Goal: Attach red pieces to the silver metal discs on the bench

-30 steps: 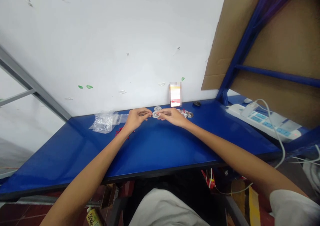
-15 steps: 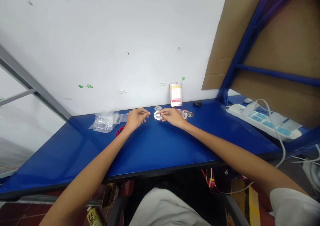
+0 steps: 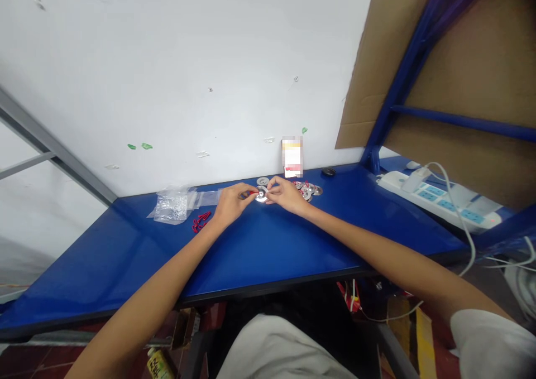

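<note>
Between my two hands is a shiny round metal disc (image 3: 262, 194) with a small hole or hub at its middle. My right hand (image 3: 288, 195) pinches the disc's right edge between thumb and fingers. At the disc's left side my left hand (image 3: 233, 201) is closed in a pinch, with a bit of red cord (image 3: 253, 192) showing at its fingertips. Another metal disc (image 3: 263, 181) lies just behind, flat on the blue table. A pile of similar discs with red cords (image 3: 310, 189) is to the right of my right hand. Loose red cords (image 3: 201, 221) lie left of my left wrist.
Clear plastic bags (image 3: 171, 206) lie at the left on the blue table (image 3: 268, 250). A small box (image 3: 292, 157) stands against the white wall, with a black round object (image 3: 328, 172) beside it. At the right is a power strip (image 3: 439, 200) with a white cable.
My left hand has moved right, bringing its fingertips and the red cord to the disc. My right hand stays on the disc. The view has shifted slightly.
</note>
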`<action>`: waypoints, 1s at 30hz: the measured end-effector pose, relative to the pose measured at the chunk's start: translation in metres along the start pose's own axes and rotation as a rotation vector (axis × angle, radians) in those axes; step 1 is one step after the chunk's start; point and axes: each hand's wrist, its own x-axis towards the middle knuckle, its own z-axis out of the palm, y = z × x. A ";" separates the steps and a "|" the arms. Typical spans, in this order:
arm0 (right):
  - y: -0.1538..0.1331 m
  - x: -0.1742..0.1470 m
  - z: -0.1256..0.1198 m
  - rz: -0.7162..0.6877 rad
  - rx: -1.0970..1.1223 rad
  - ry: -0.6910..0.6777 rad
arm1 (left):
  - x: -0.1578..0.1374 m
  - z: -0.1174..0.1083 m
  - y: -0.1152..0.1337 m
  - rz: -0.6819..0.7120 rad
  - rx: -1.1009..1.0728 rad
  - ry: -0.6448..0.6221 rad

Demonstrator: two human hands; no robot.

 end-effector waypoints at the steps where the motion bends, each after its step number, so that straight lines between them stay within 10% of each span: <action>1: 0.000 0.000 0.001 -0.004 0.016 -0.004 | 0.000 0.000 0.000 0.041 0.050 0.016; 20: -0.012 -0.008 0.010 -0.036 0.040 0.018 | -0.001 0.004 0.002 0.075 0.045 0.108; 30: -0.025 -0.017 0.010 -0.339 -0.179 0.085 | 0.000 0.010 0.008 -0.321 -0.706 0.021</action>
